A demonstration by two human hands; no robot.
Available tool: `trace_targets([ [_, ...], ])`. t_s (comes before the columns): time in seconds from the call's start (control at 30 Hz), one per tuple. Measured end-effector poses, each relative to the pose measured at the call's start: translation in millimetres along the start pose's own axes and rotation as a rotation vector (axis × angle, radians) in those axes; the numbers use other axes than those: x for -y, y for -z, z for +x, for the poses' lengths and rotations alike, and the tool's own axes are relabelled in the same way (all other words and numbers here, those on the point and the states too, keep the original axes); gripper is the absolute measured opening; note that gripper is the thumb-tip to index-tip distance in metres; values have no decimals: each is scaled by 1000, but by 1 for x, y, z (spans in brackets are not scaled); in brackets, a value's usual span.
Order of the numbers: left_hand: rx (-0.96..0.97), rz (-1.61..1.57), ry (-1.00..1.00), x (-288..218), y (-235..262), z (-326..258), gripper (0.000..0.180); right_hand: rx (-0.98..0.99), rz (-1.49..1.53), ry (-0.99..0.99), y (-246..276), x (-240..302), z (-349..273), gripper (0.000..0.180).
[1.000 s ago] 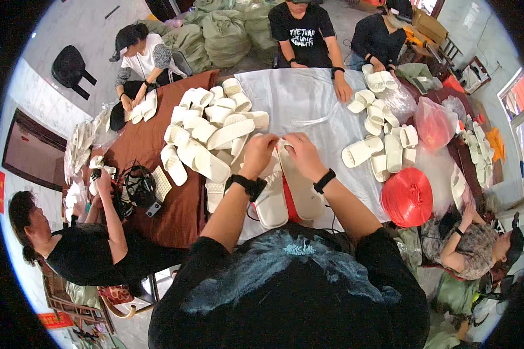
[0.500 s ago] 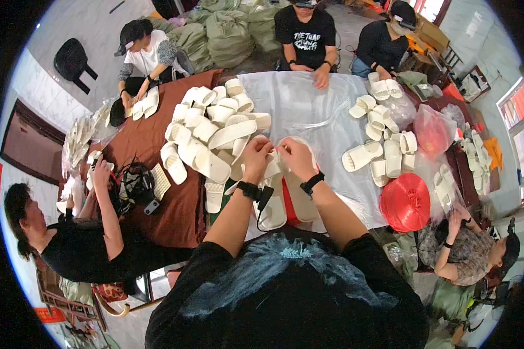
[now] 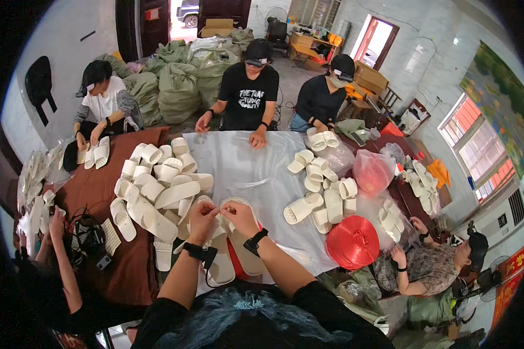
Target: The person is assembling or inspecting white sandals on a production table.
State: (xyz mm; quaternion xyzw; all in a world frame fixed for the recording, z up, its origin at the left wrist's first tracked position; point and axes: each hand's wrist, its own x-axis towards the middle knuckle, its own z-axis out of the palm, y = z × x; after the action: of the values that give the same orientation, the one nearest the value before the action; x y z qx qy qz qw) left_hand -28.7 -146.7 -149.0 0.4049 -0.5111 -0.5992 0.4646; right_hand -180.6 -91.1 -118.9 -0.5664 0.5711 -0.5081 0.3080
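Observation:
My left hand and my right hand meet fingertip to fingertip over a pair of off-white slide slippers at the near table edge. The fingers of each are pinched together; whatever is between them is too small to make out. Red plastic strip shows between the two slippers, below my wrists. My hands and forearms cover part of the pair. Left of my left hand lies a large heap of off-white slippers.
A red roll of plastic twine stands right of me, beside more slippers. Clear plastic sheeting covers the table's middle; brown cloth covers its left. A black cable and a small device lie there. Several people sit around the table.
My view has tilted up and swung right, so the scene sits lower and further left. My hands stay pinched together over the same slippers. The person opposite has moved one hand outward.

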Motion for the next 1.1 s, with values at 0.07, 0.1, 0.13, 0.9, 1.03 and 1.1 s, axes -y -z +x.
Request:
trace_targets([
  [0.07,16,46,44,-5,-4,-1,12,46,-25,-17,5,-3,1,18],
  [0.1,10,-14,53,-5,-5,0,12,40,13,-19,4,-3,3,17],
  [0.13,-2,-13,53,-4,-3,0,12,35,52,-23,3,-3,3,16],
  [0.9,20,51,2,-2,-5,-3,11,-22,96,-40,-1,-21,7,16],
  [1.03,6,31,14,-1,-2,-2,10,-14,81,-69,-2,-16,7,14],
  [1.1,18,26,16,-3,-3,-1,10,-4,104,-58,0,-18,8,12],
])
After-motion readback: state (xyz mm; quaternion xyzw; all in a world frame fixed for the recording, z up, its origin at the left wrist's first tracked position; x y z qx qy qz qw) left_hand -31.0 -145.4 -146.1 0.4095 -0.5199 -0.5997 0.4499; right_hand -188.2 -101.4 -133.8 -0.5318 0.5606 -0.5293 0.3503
